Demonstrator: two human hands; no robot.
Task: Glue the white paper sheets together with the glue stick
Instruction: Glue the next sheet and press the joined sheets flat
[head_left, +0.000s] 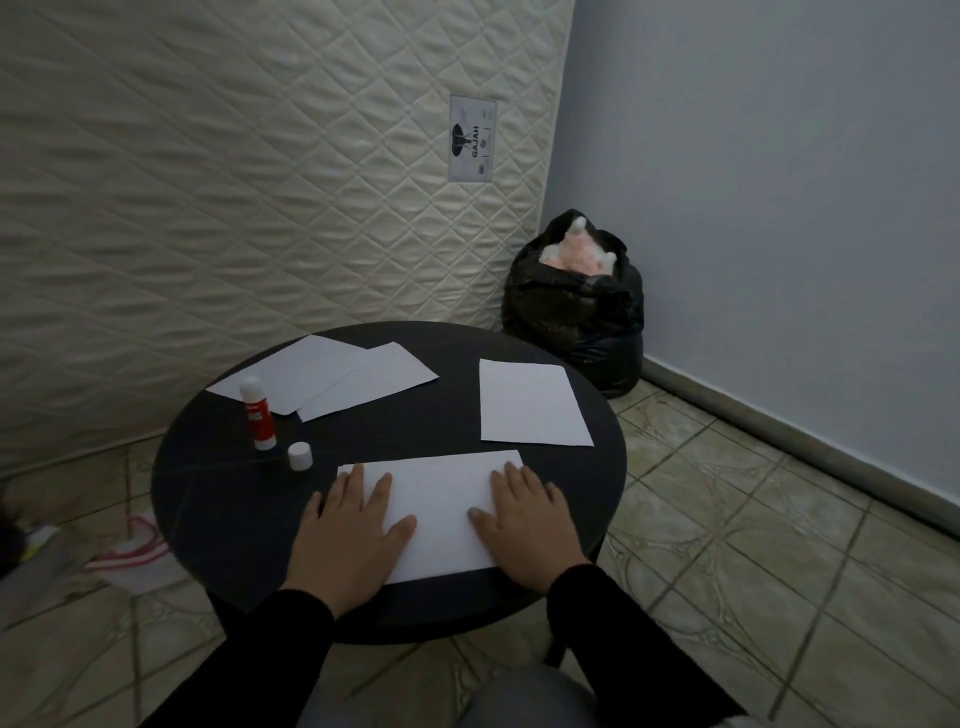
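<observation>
Both palms flat, fingers straight, gripping nothing: my left hand (349, 525) and right hand (524, 519) press the near sheet (441, 499) onto the tabletop (218, 499), probably to bond it, while the uncapped glue stick (258, 414) stands upright by its cap (300, 456).

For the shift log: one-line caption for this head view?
Both hands, left and right, press flat on white paper sheet on round black table; uncapped red glue stick stands aside.
</observation>
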